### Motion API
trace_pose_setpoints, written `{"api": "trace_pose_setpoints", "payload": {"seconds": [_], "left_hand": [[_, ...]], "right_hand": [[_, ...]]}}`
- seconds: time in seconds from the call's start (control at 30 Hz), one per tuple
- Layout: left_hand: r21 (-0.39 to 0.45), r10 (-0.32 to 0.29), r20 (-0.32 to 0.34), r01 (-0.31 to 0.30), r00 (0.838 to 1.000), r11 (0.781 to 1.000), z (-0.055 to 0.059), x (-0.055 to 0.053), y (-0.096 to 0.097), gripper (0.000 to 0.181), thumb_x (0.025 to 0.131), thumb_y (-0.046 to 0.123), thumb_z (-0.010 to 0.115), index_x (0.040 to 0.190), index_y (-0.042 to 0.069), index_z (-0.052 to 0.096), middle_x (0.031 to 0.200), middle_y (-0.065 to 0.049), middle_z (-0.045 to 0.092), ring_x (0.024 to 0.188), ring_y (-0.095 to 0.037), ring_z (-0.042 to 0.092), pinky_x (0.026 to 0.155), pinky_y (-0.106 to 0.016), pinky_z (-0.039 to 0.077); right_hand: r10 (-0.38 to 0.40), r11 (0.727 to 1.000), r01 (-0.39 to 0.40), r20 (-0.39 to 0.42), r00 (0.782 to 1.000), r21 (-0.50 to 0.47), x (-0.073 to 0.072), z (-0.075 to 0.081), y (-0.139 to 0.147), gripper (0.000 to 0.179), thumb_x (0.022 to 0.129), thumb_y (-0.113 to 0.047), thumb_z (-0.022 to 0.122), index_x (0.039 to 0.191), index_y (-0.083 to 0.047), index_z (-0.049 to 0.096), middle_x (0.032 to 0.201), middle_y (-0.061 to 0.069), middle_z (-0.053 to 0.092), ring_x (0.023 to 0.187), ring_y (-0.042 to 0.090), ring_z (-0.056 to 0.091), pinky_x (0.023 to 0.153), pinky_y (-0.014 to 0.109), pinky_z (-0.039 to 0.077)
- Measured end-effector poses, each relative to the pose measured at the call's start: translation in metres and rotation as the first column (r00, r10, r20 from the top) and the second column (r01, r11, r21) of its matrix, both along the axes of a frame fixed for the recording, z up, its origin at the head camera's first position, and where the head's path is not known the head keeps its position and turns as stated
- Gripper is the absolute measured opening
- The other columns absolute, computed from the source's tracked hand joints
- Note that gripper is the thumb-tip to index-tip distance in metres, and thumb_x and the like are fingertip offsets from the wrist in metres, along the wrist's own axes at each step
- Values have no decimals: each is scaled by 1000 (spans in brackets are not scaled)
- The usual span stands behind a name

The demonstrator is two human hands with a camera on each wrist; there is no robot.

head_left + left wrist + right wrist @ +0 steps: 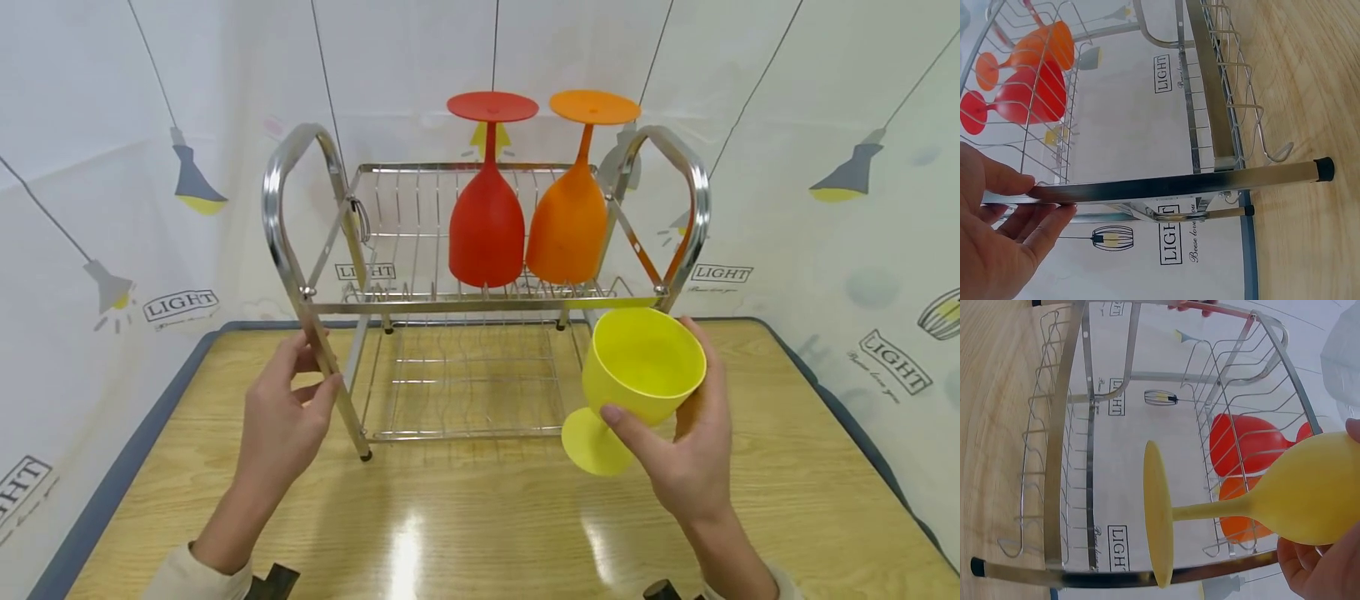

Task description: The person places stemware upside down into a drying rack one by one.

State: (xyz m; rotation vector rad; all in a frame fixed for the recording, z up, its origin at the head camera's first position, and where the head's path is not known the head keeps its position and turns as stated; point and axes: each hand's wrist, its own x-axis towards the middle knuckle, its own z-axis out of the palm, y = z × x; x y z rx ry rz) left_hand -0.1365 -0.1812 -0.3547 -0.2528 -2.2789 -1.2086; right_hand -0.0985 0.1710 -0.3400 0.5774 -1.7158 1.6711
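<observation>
A two-tier metal dish rack point(480, 307) stands on the wooden table. My left hand point(288, 408) pinches its front left leg between thumb and fingers, as the left wrist view also shows. In my right hand point(693, 442) is a yellow goblet point(645, 354), gripped around the bowl. It tilts with its mouth toward me and its foot low, in front of the rack's right side. On the upper tier, a red goblet point(487, 225) and an orange goblet point(567, 225) stand upside down side by side, feet up.
The rack's lower tier point(476, 381) is a wire grid close over the table point(480, 525). Curved metal side handles point(277, 200) rise at both ends. A pale curtain point(825, 275) printed with lamps encloses the table's back and sides.
</observation>
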Motion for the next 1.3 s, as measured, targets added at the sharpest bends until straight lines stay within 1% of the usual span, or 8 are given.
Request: {"api": "trace_pose_setpoints", "payload": {"seconds": [0.13, 0.5, 0.8, 0.93, 1.03, 1.13, 1.2, 1.3], "left_hand": [[0, 2, -17, -2, 1000, 1000, 0, 0, 0, 48, 80, -15, 67, 125, 0, 57, 96, -12, 65, 90, -16, 64, 71, -11, 55], [7, 49, -94, -49, 994, 999, 1, 4, -4, 43, 83, -11, 65, 124, 1, 62, 98, -12, 69, 90, 3, 59, 72, -4, 51], [-99, 104, -331, -144, 938, 985, 2, 20, -10, 25, 80, -9, 65, 102, 0, 72, 92, -11, 70, 82, -8, 61, 77, -1, 45], [-115, 60, -340, -105, 939, 988, 6, 28, -2, 22, 79, -8, 65, 98, 0, 72, 87, -9, 70, 81, -3, 60, 74, -3, 48], [-82, -20, -248, 0, 969, 997, 8, 33, 11, 19, 82, -6, 67, 98, 3, 73, 88, -5, 72, 79, -2, 62, 67, -8, 52], [-46, -126, -39, 124, 991, 991, 8, 34, 23, 15, 91, 6, 66, 105, 10, 72, 95, 0, 73, 80, -5, 66, 67, -17, 56], [-16, -202, 130, 205, 971, 979, 8, 32, 30, 18, 97, 19, 62, 111, 14, 71, 101, 2, 73, 84, -8, 69, 68, -23, 58], [45, -325, 310, 327, 894, 944, 5, 28, 38, 29, 101, 31, 52, 119, 14, 67, 110, -1, 72, 96, -15, 69, 78, -31, 59]], "right_hand": [[27, 1000, -27, 12, 1000, 8, 0, 0, -7, 91, 62, 19, 70, 144, 6, 33, 125, 20, 54, 107, 28, 52, 96, 30, 43], [54, 994, -62, 87, 995, 89, 1, 2, -25, 92, 65, 14, 75, 146, 1, 34, 128, 24, 52, 110, 27, 54, 101, 29, 44], [75, 980, -110, 204, 976, 165, 4, 2, -39, 99, 64, 13, 78, 149, -11, 33, 129, 16, 54, 110, 26, 55, 103, 29, 42], [114, 975, -147, 192, 975, 166, 6, 1, -47, 100, 63, 12, 79, 149, -10, 33, 129, 17, 53, 109, 29, 55, 99, 29, 46], [136, 969, -174, 206, 969, 176, 7, 1, -53, 100, 63, 9, 80, 149, -10, 32, 132, 14, 52, 109, 29, 55, 98, 29, 47], [155, 960, -200, 223, 962, 197, 7, 1, -58, 101, 63, 6, 82, 149, -12, 32, 135, 9, 50, 112, 29, 54, 98, 29, 48], [153, 951, -206, 227, 962, 229, 8, 0, -60, 101, 63, 2, 84, 148, -14, 33, 137, 6, 49, 114, 28, 53, 98, 30, 48], [142, 933, -198, 201, 969, 300, 8, -2, -64, 100, 62, -3, 87, 147, -11, 34, 138, 7, 49, 116, 28, 53, 100, 32, 47]]}}
